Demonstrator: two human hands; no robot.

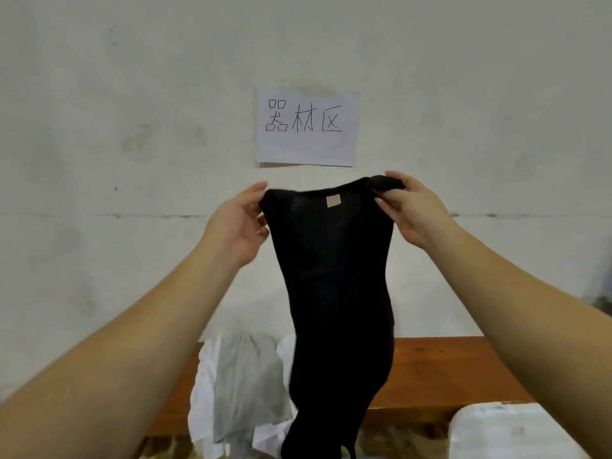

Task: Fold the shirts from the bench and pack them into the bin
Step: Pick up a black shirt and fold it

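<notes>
Black shirt held up by its shoulders, ready for folding

The left hand (240, 223) has its grip clenched on one shoulder of the black shirt (334, 276) and the right hand (409, 208) pinches the other, probably to let it hang straight. It droops narrow and creased, a pale label at the collar, above the white shirts (238, 392) on the wooden table (440, 366).
</notes>
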